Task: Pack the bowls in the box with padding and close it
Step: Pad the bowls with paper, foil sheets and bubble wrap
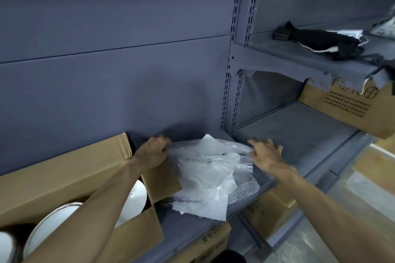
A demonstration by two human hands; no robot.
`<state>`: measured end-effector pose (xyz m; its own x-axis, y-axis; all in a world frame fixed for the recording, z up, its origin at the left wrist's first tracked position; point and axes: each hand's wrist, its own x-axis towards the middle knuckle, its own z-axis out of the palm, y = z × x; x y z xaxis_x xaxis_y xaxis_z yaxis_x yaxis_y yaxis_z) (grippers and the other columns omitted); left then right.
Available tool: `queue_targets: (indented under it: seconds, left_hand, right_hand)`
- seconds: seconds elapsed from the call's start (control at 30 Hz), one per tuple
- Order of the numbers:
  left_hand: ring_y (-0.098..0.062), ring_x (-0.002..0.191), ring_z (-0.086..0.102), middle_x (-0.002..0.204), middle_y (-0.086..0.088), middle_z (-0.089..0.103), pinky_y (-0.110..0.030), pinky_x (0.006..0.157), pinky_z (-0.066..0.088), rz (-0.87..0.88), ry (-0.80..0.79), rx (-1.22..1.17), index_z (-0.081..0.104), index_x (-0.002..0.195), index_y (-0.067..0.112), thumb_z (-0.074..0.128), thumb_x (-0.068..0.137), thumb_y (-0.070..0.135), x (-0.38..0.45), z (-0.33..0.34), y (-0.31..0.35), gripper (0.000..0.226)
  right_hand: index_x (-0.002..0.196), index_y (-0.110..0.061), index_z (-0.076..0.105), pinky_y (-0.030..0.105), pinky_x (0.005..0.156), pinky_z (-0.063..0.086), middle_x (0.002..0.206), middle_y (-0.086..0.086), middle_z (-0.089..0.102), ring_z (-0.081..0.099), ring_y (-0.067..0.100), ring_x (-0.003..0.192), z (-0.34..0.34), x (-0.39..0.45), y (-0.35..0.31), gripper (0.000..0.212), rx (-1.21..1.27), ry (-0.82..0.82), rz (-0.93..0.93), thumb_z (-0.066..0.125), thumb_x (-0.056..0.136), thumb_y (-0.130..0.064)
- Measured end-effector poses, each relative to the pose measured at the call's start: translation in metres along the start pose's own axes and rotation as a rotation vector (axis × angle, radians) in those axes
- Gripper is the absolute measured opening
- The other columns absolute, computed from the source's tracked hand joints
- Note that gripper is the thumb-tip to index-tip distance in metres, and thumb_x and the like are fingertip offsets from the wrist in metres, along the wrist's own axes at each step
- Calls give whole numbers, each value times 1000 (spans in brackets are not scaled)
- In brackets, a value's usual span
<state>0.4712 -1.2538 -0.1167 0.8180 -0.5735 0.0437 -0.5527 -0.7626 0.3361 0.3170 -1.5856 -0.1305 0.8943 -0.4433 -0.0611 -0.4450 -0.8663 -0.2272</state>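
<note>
Now both hands, left [154, 151] and right [266, 156], pinch the plastic padding [205, 168].

Both arms outstretched, left grip [154, 151] curled, right grip [266, 153] pinching.

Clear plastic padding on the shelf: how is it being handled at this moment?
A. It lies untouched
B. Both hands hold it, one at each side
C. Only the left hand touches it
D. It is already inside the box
B: the left hand and the right hand each hold one side of the clear plastic padding, which is beside the open box, not in it.
</note>
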Motion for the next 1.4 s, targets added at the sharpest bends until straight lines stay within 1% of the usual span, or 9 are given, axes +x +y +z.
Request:
queue_targets:
  seconds: [0.1, 0.43, 0.53, 0.63, 0.73, 0.87, 1.0, 1.2, 1.4]
  left_hand:
    - [-26, 95, 57, 107, -7, 59, -32, 82, 43, 85, 219, -93, 63, 98, 9, 50, 101, 11, -5, -24, 13, 13]
    - [-46, 96, 58, 112, -15, 62, -46, 83, 47, 7, 369, 137, 44, 122, 11, 44, 91, 10, -86, -139, -20, 31]
    - [-35, 106, 52, 111, -6, 57, -49, 91, 42, -9, 398, 107, 48, 115, 16, 31, 91, 36, -130, -166, -47, 36]
    - [-25, 99, 50, 105, -2, 56, -43, 90, 39, -26, 414, 246, 51, 120, 17, 36, 93, 64, -184, -185, -86, 57]
    - [-28, 98, 51, 107, -2, 54, -39, 77, 38, -102, 376, 437, 42, 132, 24, 56, 88, 63, -241, -187, -133, 60]
    - [-35, 95, 58, 105, -8, 58, -39, 69, 42, -325, 406, 333, 37, 115, 22, 51, 90, 42, -304, -174, -190, 35]
    - [-43, 100, 58, 108, -17, 64, -47, 79, 50, -312, 359, 415, 66, 106, 5, 75, 84, 8, -340, -150, -229, 24]
    - [-37, 89, 61, 101, -9, 65, -46, 73, 48, -364, 417, 437, 81, 97, 17, 77, 82, 11, -345, -122, -235, 17]
    - [-29, 99, 69, 123, 4, 69, -42, 75, 57, -395, 363, 327, 77, 108, 17, 66, 89, 6, -340, -113, -231, 25]
  right_hand:
    - [108, -20, 65, 50, 96, 31, 106, 3, 45, 38, 30, 117, -16, -5, -7, 20, -6, 199, -23, 46, 104, -16]
    - [107, -8, 64, 55, 121, 10, 115, 12, 71, 48, 31, 135, -60, -21, -105, 17, 33, 594, -293, 53, 95, -2]
    - [109, -3, 57, 51, 102, 41, 96, 18, 68, 62, 42, 98, -63, -31, -154, 19, 70, 526, -411, 51, 93, 5]
    - [103, -7, 43, 45, 64, 39, 82, 18, 55, 54, 42, 73, -54, -42, -204, 8, 138, 377, -558, 41, 100, 1]
    - [98, -11, 41, 45, 70, 39, 86, 12, 52, 53, 43, 82, -29, -55, -249, 10, 251, 277, -706, 41, 107, -15]
    - [153, -21, 36, 48, 101, 33, 120, 4, 44, 44, 25, 118, 12, -66, -302, 63, 12, 70, -844, 31, 97, -48]
    - [163, -9, 21, 45, 88, 40, 117, 10, 46, 51, 32, 105, 52, -73, -331, 73, -240, 251, -964, 52, 98, -24]
    - [116, -21, 65, 42, 82, 38, 111, 6, 55, 57, 31, 100, 65, -76, -332, 62, -232, 372, -1020, 64, 66, 16]
    - [89, -9, 71, 37, 59, 35, 91, 9, 46, 47, 30, 79, 59, -86, -334, 37, -221, 427, -1002, 71, 66, 20]
